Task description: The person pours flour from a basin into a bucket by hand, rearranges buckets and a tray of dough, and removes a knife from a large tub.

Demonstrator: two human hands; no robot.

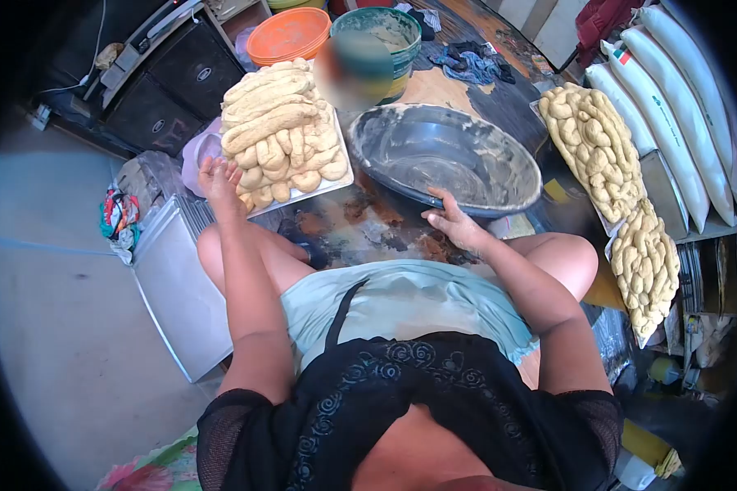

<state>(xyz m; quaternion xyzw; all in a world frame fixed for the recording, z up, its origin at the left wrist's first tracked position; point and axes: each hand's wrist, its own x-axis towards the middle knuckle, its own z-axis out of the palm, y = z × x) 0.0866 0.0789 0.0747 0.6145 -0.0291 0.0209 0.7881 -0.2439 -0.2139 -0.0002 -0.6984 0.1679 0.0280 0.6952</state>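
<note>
My left hand [221, 178] is raised at the left edge of a tray [348, 176] heaped with pale dough rolls [274, 135]. Its fingers are apart and slightly curled, with nothing visible in them. A pink bowl [195, 157] is just behind that hand. In front of me a wide black basin [442, 151], its inner wall smeared with pale flour or dough, tilts towards me. My right hand [460, 227] is closed on the basin's near rim, thumb and forefinger at the edge.
Two more trays of dough pieces [594, 151] [645, 266] lie at the right, by stacked white sacks [663, 114]. Behind the basin stand a green bucket [401, 49] and an orange tub [289, 37]. Metal trays [180, 282] lean at my left.
</note>
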